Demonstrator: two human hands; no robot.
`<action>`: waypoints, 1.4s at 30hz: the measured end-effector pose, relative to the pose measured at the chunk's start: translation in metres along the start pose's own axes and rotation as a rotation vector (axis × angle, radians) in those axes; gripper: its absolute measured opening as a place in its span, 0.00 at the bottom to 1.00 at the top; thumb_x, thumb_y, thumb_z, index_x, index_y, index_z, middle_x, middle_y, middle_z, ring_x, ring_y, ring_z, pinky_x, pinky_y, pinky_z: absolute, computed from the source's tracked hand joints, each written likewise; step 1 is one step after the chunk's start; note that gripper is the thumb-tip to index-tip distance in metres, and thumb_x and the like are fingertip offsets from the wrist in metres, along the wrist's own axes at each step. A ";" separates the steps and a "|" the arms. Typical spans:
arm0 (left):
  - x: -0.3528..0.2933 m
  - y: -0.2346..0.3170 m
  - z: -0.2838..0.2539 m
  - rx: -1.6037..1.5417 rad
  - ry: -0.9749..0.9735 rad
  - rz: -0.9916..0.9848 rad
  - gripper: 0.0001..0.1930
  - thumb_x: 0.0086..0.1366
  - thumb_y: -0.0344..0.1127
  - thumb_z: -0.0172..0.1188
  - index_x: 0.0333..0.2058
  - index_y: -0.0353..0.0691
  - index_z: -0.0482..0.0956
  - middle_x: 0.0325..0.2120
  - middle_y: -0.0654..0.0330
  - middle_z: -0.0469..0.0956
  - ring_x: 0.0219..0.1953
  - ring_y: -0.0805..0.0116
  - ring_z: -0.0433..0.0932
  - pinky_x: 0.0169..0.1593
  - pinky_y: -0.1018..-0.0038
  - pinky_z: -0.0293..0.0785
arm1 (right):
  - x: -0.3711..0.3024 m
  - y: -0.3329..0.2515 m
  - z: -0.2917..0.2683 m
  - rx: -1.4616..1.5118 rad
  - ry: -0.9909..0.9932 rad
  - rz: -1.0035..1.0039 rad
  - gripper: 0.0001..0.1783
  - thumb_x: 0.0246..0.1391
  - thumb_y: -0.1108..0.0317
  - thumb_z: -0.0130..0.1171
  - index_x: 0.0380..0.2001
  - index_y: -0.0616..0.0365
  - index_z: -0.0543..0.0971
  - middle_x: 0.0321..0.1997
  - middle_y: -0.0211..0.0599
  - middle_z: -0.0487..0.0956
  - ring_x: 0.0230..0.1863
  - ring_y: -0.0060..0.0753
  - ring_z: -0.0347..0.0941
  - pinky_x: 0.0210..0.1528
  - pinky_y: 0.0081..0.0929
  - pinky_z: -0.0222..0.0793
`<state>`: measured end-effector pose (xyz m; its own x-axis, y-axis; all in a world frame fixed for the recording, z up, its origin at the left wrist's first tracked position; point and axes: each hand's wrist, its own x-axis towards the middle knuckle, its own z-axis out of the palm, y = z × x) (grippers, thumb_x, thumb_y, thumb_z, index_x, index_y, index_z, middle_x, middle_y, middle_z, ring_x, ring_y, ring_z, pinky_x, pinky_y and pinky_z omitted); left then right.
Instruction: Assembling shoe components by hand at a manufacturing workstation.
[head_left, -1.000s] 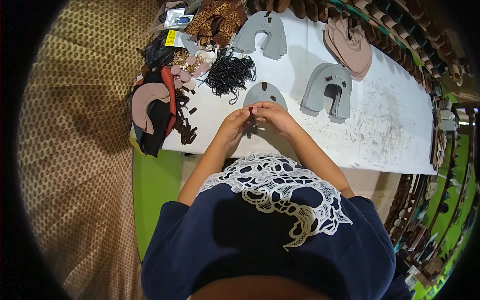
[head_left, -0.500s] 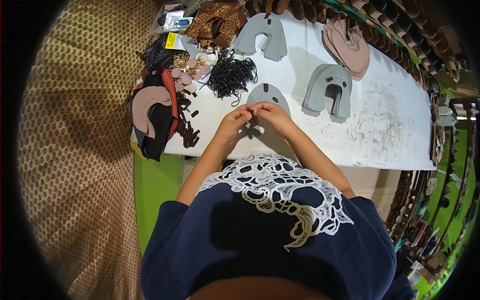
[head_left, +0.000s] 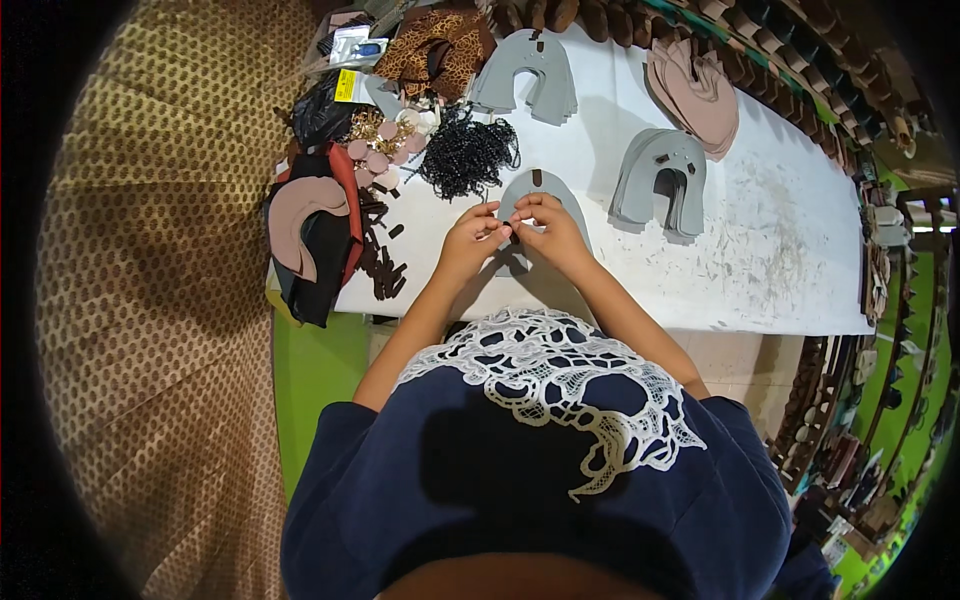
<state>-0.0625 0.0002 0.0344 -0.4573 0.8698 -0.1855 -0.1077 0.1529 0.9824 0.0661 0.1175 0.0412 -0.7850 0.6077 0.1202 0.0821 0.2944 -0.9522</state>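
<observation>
My left hand [head_left: 472, 242] and my right hand [head_left: 556, 238] meet over the near middle of the table. Between their fingertips they pinch a small dark brown strip [head_left: 508, 228], mostly covered by the fingers. Directly beneath lies a grey arch-shaped cut piece [head_left: 556, 192], its lower part hidden by my hands. A dark brown tab [head_left: 537, 178] shows at the top of that piece. To the left, several loose dark brown strips [head_left: 382, 272] are scattered on the white table cover. Tangled black beaded strands [head_left: 468, 155] lie beyond my left hand.
Stacked grey arch pieces [head_left: 630, 185] lie to the right, with another grey stack [head_left: 498, 80] farther back. Pink cut pieces [head_left: 690, 95] are at the back right. At left, a pink curved piece [head_left: 290, 222] rests on black and red material. Pink discs [head_left: 377, 162] and leopard-print material [head_left: 425, 55] lie beyond.
My fingertips have parted slightly, with the right fingers lifting and spreading. More of the dark strip shows between them. The hands remain over the same grey piece.
</observation>
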 end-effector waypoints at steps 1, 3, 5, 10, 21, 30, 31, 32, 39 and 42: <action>0.000 0.000 0.000 -0.003 0.007 0.005 0.09 0.57 0.34 0.62 0.30 0.33 0.80 0.51 0.54 0.67 0.44 0.69 0.73 0.47 0.74 0.69 | 0.000 0.003 -0.001 -0.001 0.002 0.000 0.07 0.47 0.68 0.60 0.31 0.56 0.80 0.43 0.32 0.72 0.46 0.28 0.68 0.41 0.22 0.65; 0.001 -0.001 0.000 0.024 0.010 0.019 0.08 0.56 0.34 0.63 0.29 0.34 0.80 0.51 0.53 0.68 0.45 0.67 0.73 0.47 0.74 0.69 | -0.001 0.009 -0.004 0.129 -0.080 0.040 0.07 0.48 0.68 0.60 0.32 0.55 0.80 0.43 0.32 0.73 0.46 0.26 0.68 0.40 0.20 0.64; 0.001 -0.006 -0.002 0.052 0.018 0.028 0.07 0.55 0.33 0.63 0.29 0.35 0.80 0.50 0.52 0.68 0.45 0.66 0.73 0.48 0.74 0.69 | 0.001 -0.005 -0.005 0.087 -0.088 0.097 0.07 0.47 0.69 0.60 0.31 0.58 0.80 0.42 0.34 0.73 0.46 0.31 0.69 0.44 0.24 0.65; 0.002 0.003 0.004 0.379 -0.032 0.257 0.07 0.52 0.34 0.64 0.28 0.38 0.80 0.49 0.50 0.69 0.50 0.58 0.71 0.51 0.70 0.67 | -0.002 0.006 -0.007 -0.051 -0.098 0.087 0.06 0.50 0.68 0.59 0.31 0.57 0.80 0.43 0.33 0.72 0.44 0.27 0.68 0.38 0.21 0.64; 0.015 -0.010 0.003 0.586 -0.044 0.335 0.08 0.48 0.38 0.64 0.25 0.41 0.81 0.49 0.50 0.71 0.50 0.50 0.69 0.53 0.64 0.64 | -0.006 0.009 -0.013 -0.196 0.004 0.033 0.06 0.43 0.70 0.62 0.27 0.59 0.80 0.40 0.44 0.73 0.42 0.44 0.71 0.42 0.34 0.67; 0.036 -0.008 0.014 0.795 0.044 0.345 0.06 0.47 0.40 0.63 0.22 0.47 0.80 0.50 0.56 0.71 0.54 0.51 0.64 0.53 0.57 0.61 | -0.004 0.028 -0.011 -0.209 0.115 0.065 0.07 0.44 0.70 0.61 0.29 0.57 0.81 0.45 0.47 0.74 0.45 0.49 0.70 0.48 0.37 0.64; 0.038 -0.009 0.017 0.865 0.078 0.321 0.05 0.47 0.40 0.62 0.21 0.47 0.80 0.51 0.56 0.70 0.56 0.50 0.62 0.53 0.54 0.59 | -0.004 0.031 -0.011 -0.208 0.115 0.062 0.07 0.44 0.70 0.61 0.29 0.57 0.81 0.45 0.47 0.74 0.45 0.49 0.70 0.48 0.37 0.64; 0.041 -0.010 0.020 0.867 0.080 0.322 0.05 0.47 0.40 0.62 0.21 0.47 0.80 0.51 0.56 0.70 0.56 0.50 0.62 0.53 0.54 0.59 | -0.004 0.033 -0.011 -0.283 0.155 0.028 0.08 0.45 0.69 0.60 0.31 0.56 0.81 0.47 0.47 0.73 0.46 0.49 0.69 0.49 0.38 0.64; 0.057 -0.021 0.031 1.085 0.255 0.259 0.05 0.47 0.40 0.63 0.22 0.48 0.80 0.58 0.57 0.63 0.61 0.45 0.53 0.57 0.49 0.49 | -0.003 0.036 -0.029 -0.322 0.192 0.132 0.12 0.45 0.66 0.60 0.35 0.53 0.81 0.50 0.48 0.72 0.49 0.51 0.68 0.52 0.38 0.62; 0.058 -0.020 0.036 1.110 0.287 0.246 0.05 0.47 0.40 0.63 0.21 0.48 0.81 0.59 0.57 0.62 0.61 0.45 0.52 0.57 0.50 0.46 | -0.003 0.041 -0.033 -0.286 0.212 0.168 0.11 0.45 0.66 0.60 0.35 0.53 0.81 0.50 0.48 0.72 0.49 0.50 0.68 0.53 0.38 0.62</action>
<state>-0.0552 0.0645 0.0047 -0.5563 0.8167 0.1532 0.7757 0.4442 0.4484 0.0925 0.1522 0.0108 -0.6047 0.7947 0.0531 0.3895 0.3532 -0.8506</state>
